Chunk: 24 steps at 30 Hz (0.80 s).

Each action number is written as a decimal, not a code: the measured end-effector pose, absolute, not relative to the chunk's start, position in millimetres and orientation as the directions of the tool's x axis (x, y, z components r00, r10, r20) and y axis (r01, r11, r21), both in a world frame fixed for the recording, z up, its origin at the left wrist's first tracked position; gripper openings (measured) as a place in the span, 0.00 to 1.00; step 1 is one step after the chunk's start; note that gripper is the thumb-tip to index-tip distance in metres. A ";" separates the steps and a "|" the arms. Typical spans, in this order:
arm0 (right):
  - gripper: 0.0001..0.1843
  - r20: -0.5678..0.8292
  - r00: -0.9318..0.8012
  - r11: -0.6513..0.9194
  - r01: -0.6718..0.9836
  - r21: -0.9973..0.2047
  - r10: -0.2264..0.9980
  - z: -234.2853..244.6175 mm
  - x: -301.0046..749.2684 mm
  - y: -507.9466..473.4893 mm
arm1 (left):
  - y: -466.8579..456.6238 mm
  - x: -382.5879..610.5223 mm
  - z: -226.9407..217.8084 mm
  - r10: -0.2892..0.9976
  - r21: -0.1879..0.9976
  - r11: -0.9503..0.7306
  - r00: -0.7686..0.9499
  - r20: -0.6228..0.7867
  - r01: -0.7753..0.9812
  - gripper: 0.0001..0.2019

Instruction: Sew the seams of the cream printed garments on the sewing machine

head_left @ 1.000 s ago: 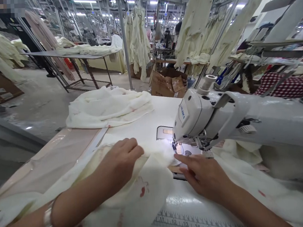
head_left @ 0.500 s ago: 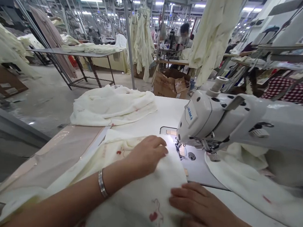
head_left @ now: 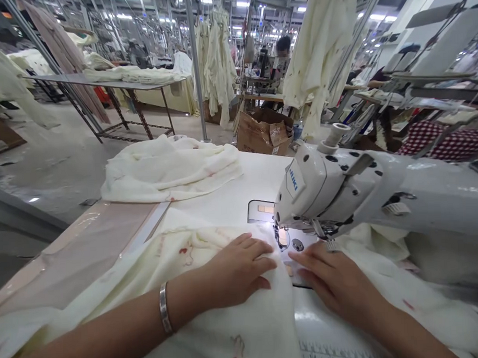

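Observation:
Cream fabric with small red prints (head_left: 212,321) lies spread over the sewing table, its right edge reaching the needle area. My left hand (head_left: 242,270) rests on this fabric with fingers apart, just left of the presser foot. Over the machine bed to the right of the needle, my right hand (head_left: 328,272) has its fingers stretched out, off the fabric edge and holding nothing I can see. A white JUKI sewing machine (head_left: 341,186) stands above, its lamp lighting the needle plate (head_left: 283,239).
Folded cream fabric (head_left: 168,168) lies at the table's back left. More cream fabric (head_left: 415,287) sits right of the machine. A ruler scale (head_left: 331,352) marks the front edge. Behind stand a cardboard box (head_left: 261,134), hanging garments (head_left: 217,65) and a person (head_left: 282,55).
My right hand has left the fabric's near edge and moved up beside the needle plate. My left hand's fingers have spread and shifted slightly right and down. The view has turned a little.

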State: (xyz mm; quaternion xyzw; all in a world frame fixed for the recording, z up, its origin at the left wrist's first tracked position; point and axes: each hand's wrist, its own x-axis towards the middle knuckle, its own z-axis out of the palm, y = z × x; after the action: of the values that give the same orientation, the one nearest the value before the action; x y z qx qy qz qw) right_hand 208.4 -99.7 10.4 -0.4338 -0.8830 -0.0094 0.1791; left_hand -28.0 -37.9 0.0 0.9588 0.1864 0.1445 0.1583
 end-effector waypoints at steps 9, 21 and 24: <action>0.13 0.173 -0.507 0.529 0.841 -0.113 0.844 -4.7 198.3 -84.0 | -13.3 -18.3 -5.0 0.404 0.298 -0.894 0.891 0.206 0.336 0.18; 0.13 0.214 -0.452 0.487 0.861 -0.150 0.866 -12.7 206.6 -81.7 | 9.9 -18.8 4.4 0.363 0.300 -0.902 0.921 0.142 0.309 0.18; 0.12 0.228 -0.443 0.481 0.863 -0.153 0.867 -14.6 207.1 -83.3 | 8.5 -18.3 3.1 0.343 0.257 -0.922 0.919 0.196 0.289 0.15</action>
State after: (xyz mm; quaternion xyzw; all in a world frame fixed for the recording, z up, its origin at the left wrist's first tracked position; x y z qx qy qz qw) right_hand 207.1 -83.3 -14.6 -0.5094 -0.8493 0.0071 0.1383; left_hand -18.3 8.5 3.1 0.9730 0.1624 0.1195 0.1123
